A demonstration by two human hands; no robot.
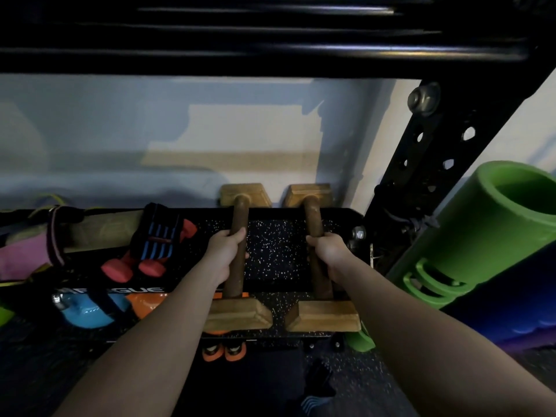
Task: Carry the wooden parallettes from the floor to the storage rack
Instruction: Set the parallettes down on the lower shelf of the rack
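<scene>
Gripping one dark bar each, the left hand (226, 254) and right hand (330, 253) are wrapped tight around the two wooden parallettes (313, 260). Both lie side by side across the storage rack (427, 152) over its speckled shelf (276, 248), far blocks near the wall.

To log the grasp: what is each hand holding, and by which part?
Left hand grips left parallette by its dark round bar; right hand grips right parallette likewise.
</scene>
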